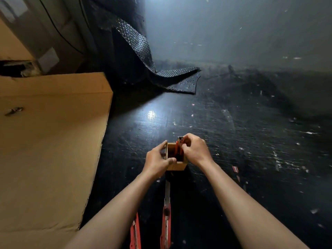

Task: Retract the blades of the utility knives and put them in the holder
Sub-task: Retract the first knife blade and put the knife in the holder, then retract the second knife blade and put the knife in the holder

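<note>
A small wooden holder (177,166) stands on the dark floor in the middle of the view. My left hand (158,159) grips its left side, thumb on the near rim. My right hand (195,150) pinches the top of a red utility knife (178,147) that stands upright inside the holder, its dark end sticking out above the rim. Closer to me, between my forearms, a second red knife (166,223) lies on the floor with its long blade (167,192) extended toward the holder. A third red knife (135,232) lies to its left, partly hidden by my left forearm.
A large cardboard box (50,150) fills the left side. A black bubble-wrap sheet (136,56) hangs down onto the floor behind. The dark scuffed floor (251,141) carries small scraps of paper and tape at the right.
</note>
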Tool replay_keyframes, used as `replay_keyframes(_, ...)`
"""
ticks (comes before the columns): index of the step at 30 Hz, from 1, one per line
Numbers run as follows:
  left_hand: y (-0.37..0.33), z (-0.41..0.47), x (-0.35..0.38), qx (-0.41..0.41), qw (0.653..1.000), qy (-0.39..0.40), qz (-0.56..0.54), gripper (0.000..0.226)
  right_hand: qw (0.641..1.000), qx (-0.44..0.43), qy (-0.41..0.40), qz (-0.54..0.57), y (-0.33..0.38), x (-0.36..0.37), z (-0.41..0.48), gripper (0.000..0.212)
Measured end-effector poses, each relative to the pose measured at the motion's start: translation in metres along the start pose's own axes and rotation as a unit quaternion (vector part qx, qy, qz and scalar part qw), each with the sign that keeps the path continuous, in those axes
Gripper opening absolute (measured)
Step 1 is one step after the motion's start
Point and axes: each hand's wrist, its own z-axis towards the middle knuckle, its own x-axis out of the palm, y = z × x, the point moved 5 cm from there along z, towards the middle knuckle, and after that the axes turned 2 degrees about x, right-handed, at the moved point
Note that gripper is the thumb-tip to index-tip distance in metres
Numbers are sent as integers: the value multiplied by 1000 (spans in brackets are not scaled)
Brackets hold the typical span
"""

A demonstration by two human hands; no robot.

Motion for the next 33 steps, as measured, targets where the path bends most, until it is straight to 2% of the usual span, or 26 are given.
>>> replay_keyframes(4,-1,0,1,0,1000,3,0,92,1000,5,-19,2,0,-5,-3,16)
replay_keyframes(8,-2,-10,-5,-1,1000,-20,-15,90,999,-2,-52,14,4,-19,-17,33)
replay_keyframes(12,-1,-34,-12,9,998,-61,-24,77,997,6,-81,16,2,-31,-40,39)
replay_keyframes(15,4,-61,-10,24,998,-56,-25,62,997,13,-81,12,-1,-28,-65,35)
replay_keyframes(19,22,-98,0,45,998,-23,27,46,999,31,-35,14,-10,-1,-106,26)
replay_keyframes(24,55,-133,16,7,996,19,85,45,998,63,29,-10,-30,45,-153,31)
replay_keyframes(29,83,-161,32,-32,994,64,85,40,989,106,96,-21,-49,82,-192,33)
replay_keyframes(33,96,-175,49,-66,993,85,53,32,977,144,155,17,-60,102,-216,29)
